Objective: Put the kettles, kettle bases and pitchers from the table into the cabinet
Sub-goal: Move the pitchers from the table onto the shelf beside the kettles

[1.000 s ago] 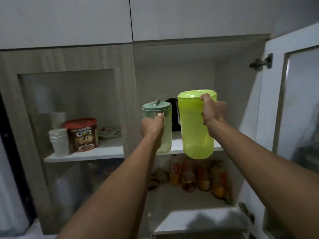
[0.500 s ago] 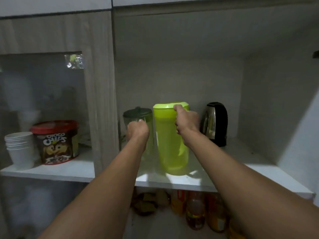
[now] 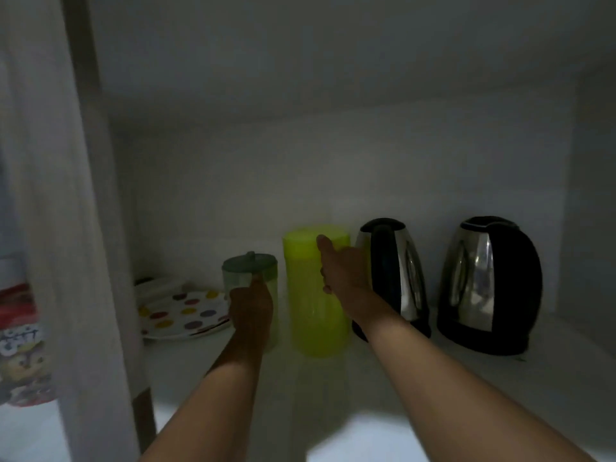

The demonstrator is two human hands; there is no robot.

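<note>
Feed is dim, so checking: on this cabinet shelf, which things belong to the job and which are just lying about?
Job: green-lidded pitcher, gripped by left hand; yellow-green pitcher, held by right hand; left kettle; right kettle.
Lying about: dotted plates; red-lidded tub, far left.

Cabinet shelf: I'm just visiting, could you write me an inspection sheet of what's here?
Surface: white shelf, dimly lit.
Job's things: green-lidded pitcher and lime pitcher upright, side by side; left kettle and right kettle beside them.
Clutter: dotted plates at left; red tub behind the door, blurred.
Hands: left hand grips green-lidded pitcher; right hand holds lime pitcher near its top.
Cables: nothing seen.
Surroundings: cabinet post at left, plain back wall.
</note>
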